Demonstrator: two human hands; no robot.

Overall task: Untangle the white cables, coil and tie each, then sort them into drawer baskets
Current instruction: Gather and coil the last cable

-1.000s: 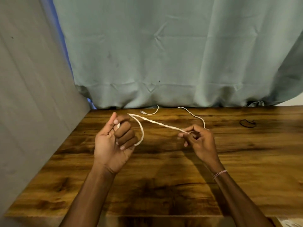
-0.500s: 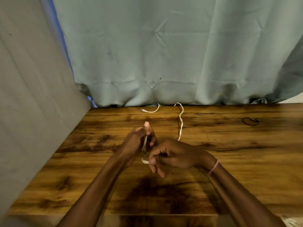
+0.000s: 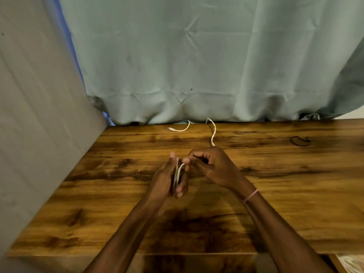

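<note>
A white cable (image 3: 213, 133) runs from the back of the wooden table (image 3: 285, 194) toward me and into my hands. My left hand (image 3: 167, 177) stands edge-up over the table's middle, with loops of the white cable lying across its palm and fingers. Right beside it, my right hand (image 3: 212, 166) pinches the same cable between thumb and fingers at the top of the loops. The cable's far end with its plug (image 3: 171, 128) lies loose by the curtain. How many loops are in my left hand is hidden.
A small black tie (image 3: 299, 140) lies on the table at the back right. A grey-green curtain (image 3: 197, 66) hangs behind the table, and a grey wall panel (image 3: 39, 125) closes the left side. A pale object (image 3: 352, 263) peeks in at the bottom right corner.
My hands came together from being apart. The stretched cable is now gathered into loops on my left hand, and my right hand moved from below the left hand up to the loops' top.
</note>
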